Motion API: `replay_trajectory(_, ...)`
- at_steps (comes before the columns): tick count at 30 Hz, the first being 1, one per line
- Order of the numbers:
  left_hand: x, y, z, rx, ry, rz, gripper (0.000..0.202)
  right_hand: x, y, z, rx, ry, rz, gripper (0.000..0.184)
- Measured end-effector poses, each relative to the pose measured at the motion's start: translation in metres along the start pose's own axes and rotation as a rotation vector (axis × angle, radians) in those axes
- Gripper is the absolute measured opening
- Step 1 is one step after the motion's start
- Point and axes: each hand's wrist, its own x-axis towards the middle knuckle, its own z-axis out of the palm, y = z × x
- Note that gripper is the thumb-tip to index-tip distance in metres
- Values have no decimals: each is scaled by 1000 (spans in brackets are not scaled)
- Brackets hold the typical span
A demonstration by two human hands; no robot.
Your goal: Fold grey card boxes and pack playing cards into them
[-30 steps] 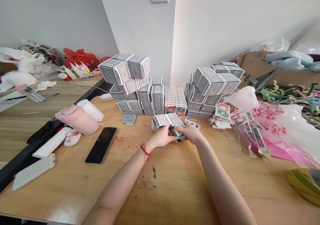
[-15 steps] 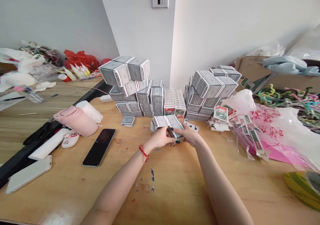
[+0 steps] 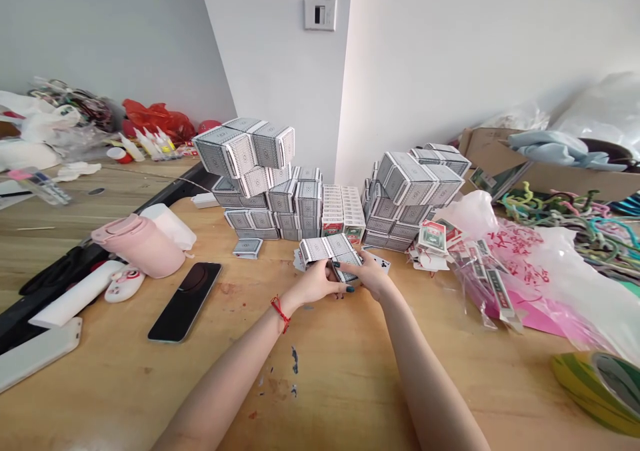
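A block of playing cards [image 3: 327, 245] with grey patterned backs lies on the table, and both my hands are at its near side. My left hand [image 3: 317, 283], with a red string bracelet at the wrist, grips the near left part, its thumb stretched along the front. My right hand [image 3: 373, 275] wraps the near right corner, fingers over the top. Some of the fingertips are hidden behind the cards. Beside my right hand lies a loose face-up card [image 3: 384, 264]. Behind stand the left stack of card blocks [image 3: 250, 191] and the right stack of card blocks [image 3: 407, 194].
Between the stacks are piled card boxes [image 3: 343, 207]. A small deck [image 3: 247, 247] lies left of my hands. Further left are a black phone [image 3: 186, 302] and a pink cup [image 3: 145, 244]. Card packs [image 3: 433, 237], plastic bags [image 3: 543, 257] and yellow-green tape [image 3: 585, 384] lie right.
The camera view has shifted slightly, so the scene sits a little lower and further left. Both hands stay on the card block, with only small finger shifts.
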Motion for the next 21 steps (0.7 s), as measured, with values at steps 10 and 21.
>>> replay_trajectory(10, 1, -10, 0, 110, 198, 81, 50, 9, 12, -24, 325, -270, 85, 30)
replay_trajectory(21, 7, -24, 0, 47, 287, 179, 30, 1, 20, -23, 344, -305, -73, 31)
